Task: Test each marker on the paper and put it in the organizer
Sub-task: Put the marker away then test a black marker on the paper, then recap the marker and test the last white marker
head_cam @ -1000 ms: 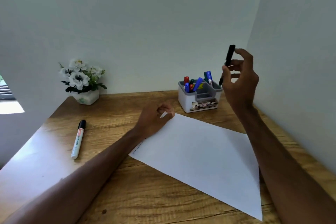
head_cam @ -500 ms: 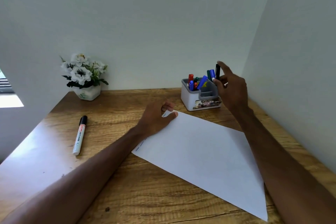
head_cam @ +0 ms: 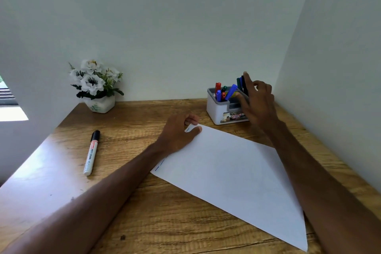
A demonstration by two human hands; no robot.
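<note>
Left hand (head_cam: 177, 136) is resting on the far corner of the paper (head_cam: 233, 171); the thumb is lying on top of the sheet, the other fingers are curling at its edge, and the corner is sitting pinched between them. The paper is lying flat and skewed on the table (head_cam: 165, 222), one corner pointing toward the near right edge. Short blue dashes (head_cam: 159, 166) are showing along its left edge, beside the left forearm. Right hand (head_cam: 257, 103) is reaching to the right end of the organizer (head_cam: 216, 111), which is standing at the back right of the table, near the wall corner. The black marker (head_cam: 244, 86) is standing upright in the organizer's right compartment. The index finger is stretching up along it, the thumb is sitting lower against the organizer rim, and the remaining fingers are curling loosely behind. Cannot tell whether the fingers are gripping the black marker or are off it. Red (head_cam: 218, 86), blue (head_cam: 231, 92) and green (head_cam: 238, 82) markers are also standing in the organizer. A whiteboard marker (head_cam: 90, 154), black cap on, is lying on the table well left of the paper. Flowers (head_cam: 97, 86) in a white pot are standing at the back left.
</note>
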